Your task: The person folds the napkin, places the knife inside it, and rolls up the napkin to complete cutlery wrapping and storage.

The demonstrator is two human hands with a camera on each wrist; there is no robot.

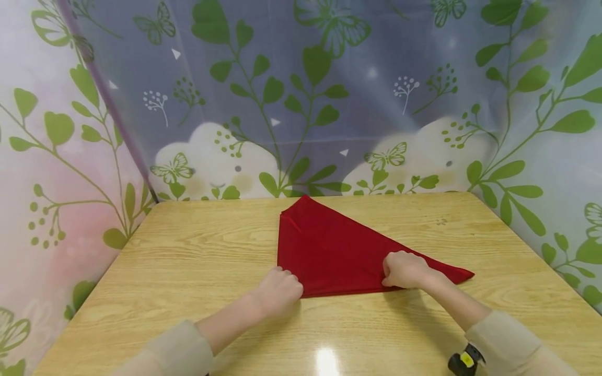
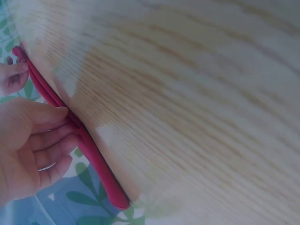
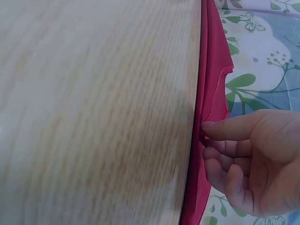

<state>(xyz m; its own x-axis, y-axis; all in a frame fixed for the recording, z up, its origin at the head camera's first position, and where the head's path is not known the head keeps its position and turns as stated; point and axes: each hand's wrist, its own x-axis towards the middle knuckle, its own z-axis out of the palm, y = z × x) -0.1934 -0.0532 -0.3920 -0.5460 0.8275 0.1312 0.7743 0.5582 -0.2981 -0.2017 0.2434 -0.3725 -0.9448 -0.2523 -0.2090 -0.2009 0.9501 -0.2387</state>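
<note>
A folded red cloth (image 1: 329,245) lies on the wooden table, a blunt end at the left and a long point stretching right. My left hand (image 1: 278,292) pinches its near left corner, and the left wrist view shows the thumb (image 2: 51,113) against the layered red edge (image 2: 96,161). Farther right along the near edge, my right hand (image 1: 405,270) pinches the cloth. Seen from the right wrist, thumb and forefinger meet at the fold (image 3: 200,108) while the other fingers curl loosely below. The fingertips' far sides are hidden by the cloth.
The wooden table (image 1: 211,240) reaches back to a printed curtain (image 1: 367,104) with leaves and butterflies, and similar fabric hangs at both sides. A small black device with a yellow mark (image 1: 465,360) sits at the right sleeve.
</note>
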